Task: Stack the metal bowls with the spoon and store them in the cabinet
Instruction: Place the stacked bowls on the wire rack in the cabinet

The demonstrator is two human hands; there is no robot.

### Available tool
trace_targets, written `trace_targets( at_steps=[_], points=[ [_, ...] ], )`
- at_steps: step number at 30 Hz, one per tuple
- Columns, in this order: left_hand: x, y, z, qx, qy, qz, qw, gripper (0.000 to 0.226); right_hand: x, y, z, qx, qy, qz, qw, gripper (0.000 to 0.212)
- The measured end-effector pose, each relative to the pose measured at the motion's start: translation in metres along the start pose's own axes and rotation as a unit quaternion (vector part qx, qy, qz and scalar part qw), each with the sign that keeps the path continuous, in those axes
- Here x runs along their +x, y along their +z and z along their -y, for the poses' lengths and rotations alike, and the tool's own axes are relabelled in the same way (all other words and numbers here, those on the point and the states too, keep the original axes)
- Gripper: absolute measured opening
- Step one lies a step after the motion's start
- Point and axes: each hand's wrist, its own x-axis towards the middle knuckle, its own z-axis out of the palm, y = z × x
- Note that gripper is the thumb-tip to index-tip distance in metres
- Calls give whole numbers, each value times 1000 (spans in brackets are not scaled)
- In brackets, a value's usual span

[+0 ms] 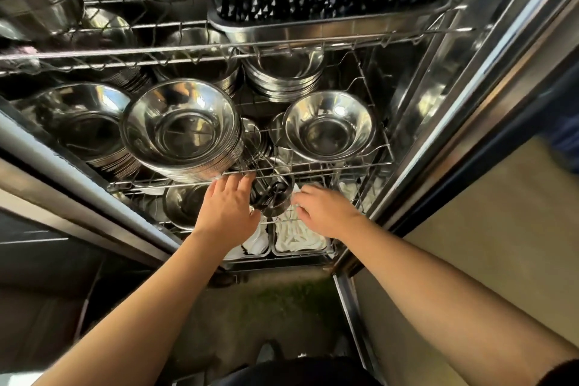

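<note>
We have both arms reaching into the open cabinet [445,97], at the lower wire rack just under the middle shelf. Between our hands sits a small stack of metal bowls [272,197] with what looks like a dark spoon [273,192] lying across the top; glare and shadow make the spoon hard to confirm. Our left hand [228,210] cups the left side of the stack, fingers spread and tips up against the front wire of the middle rack [313,163]. Our right hand [322,210] curls around the right side, fingers bent toward the rim. Whether either one is truly gripping or only steadying we cannot tell, as the contact points are hidden behind our knuckles.

Holding from both sides makes sense: nested bowls slide on each other, and a loose spoon would tip out if the stack leaned.

Room is tight. The middle rack's front wire hangs just above the stack, carrying a large bowl pile [181,131] on the left and a smaller bowl [329,128] on the right. Another bowl [185,207] sits just to the left on the lower level, and white cloths in trays [297,238] lie below and in front. The free slot seems to be straight back between these, so we judge the stack should go in low and level.
</note>
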Motion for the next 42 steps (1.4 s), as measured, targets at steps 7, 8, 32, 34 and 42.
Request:
trace_targets(
  at_steps=[7, 8, 32, 34, 42],
  points=[
    [23, -33, -18, -51, -9, 25, 998, 64, -10, -68, -1, -11, -13, -79, 997, 28],
    [27, -37, -23, -64, -2, 18, 998, 64, -9, -78, -2, -17, -13, -103, 994, 27],
    [76, -21, -61, -64, 44, 7, 997, 88, 60, -132, -60, 20, 352, -53, 934, 57],
    [72, -21, -58, -67, 39, 8, 997, 88, 61, -131, -57, 14, 343, -52, 938, 55],
    [53, -25, -43, -64, 16, 10, 998, 78, 66, -125, -37, 16, 311, -40, 950, 48]
  ],
)
